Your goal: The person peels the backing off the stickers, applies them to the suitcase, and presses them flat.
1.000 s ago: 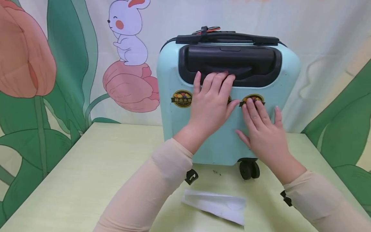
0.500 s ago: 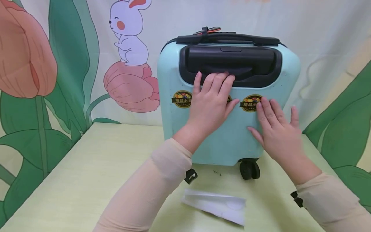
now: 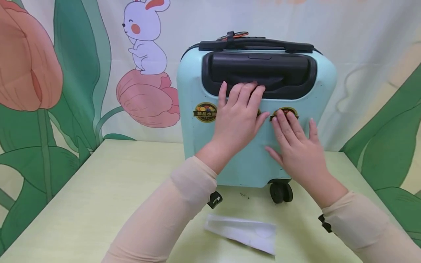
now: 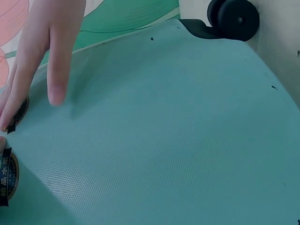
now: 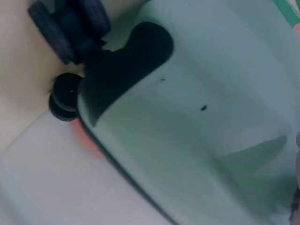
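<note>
A mint-green suitcase (image 3: 194,80) stands upright on its wheels, its black handle panel (image 3: 260,67) facing me. My left hand (image 3: 238,117) rests against its front, fingertips at the lower edge of that panel. To the right, my right hand (image 3: 299,149) lies with straight fingers on the round fruit sticker (image 3: 286,109), partly covering it. A matching left sticker (image 3: 204,112) shows beside my left hand. The middle sticker (image 4: 10,176) is mostly hidden behind that hand in the head view but shows in the left wrist view.
A folded white paper (image 3: 241,232) lies on the pale table (image 3: 141,175) before the suitcase. Near it are a black wheel (image 3: 281,191) and a small black piece (image 3: 215,199). A curtain printed with a rabbit (image 3: 149,54) hangs behind.
My right hand slid right, uncovering most of the right sticker, then came back left over it. My left hand stays at the handle panel.
</note>
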Demonstrator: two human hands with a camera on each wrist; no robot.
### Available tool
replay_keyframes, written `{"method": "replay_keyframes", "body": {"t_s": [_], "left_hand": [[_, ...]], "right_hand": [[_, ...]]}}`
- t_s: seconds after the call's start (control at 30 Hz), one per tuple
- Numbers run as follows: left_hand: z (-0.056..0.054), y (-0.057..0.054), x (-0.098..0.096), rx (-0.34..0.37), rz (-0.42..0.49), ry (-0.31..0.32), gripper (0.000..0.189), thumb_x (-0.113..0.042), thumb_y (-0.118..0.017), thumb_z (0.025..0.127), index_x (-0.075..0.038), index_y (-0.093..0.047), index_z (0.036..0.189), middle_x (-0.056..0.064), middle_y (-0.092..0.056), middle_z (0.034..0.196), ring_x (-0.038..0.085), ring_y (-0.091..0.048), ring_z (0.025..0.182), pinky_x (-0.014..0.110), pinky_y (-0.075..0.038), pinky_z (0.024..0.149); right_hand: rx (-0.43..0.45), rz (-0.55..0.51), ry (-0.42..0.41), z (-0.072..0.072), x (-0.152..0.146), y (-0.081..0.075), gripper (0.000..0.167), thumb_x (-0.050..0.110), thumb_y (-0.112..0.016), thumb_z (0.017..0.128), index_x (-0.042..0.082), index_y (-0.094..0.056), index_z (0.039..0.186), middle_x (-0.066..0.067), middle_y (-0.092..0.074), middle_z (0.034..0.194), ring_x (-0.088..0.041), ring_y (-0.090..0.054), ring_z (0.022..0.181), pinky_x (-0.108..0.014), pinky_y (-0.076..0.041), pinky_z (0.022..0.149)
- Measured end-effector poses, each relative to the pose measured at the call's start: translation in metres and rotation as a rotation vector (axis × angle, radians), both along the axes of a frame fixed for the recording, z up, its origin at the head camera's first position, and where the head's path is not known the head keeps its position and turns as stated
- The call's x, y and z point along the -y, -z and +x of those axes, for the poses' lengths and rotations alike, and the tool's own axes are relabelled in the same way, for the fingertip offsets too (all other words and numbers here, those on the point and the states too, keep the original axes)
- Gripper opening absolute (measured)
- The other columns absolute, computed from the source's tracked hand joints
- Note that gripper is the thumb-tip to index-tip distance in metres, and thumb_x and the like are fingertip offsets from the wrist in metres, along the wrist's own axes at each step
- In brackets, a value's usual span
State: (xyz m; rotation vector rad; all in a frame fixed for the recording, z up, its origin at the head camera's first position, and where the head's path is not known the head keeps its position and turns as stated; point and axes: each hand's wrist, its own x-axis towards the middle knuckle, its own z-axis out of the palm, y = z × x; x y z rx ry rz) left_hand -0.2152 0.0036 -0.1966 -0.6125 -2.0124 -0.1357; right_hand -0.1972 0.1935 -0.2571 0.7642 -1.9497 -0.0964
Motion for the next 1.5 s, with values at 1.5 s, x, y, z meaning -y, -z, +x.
{"method": "replay_keyframes", "body": {"t_s": [1.5], "left_hand": [[0.000,-0.003,0.001,-0.003,-0.020,0.009,0.046,-0.040,-0.052,0.091,-0.014,-0.051,0.129,0.003,-0.050,0.130,0.022,-0.038,0.122,0.048,-0.006,0.110]], "right_hand": [[-0.134,-0.112,0.106,-0.008,-0.018,0.025,0.067,0.055,-0.030,0.096,0.011,-0.030,0.146,0.007,-0.014,0.155,-0.011,-0.012,0.140,-0.045,-0.006,0.109]]}}
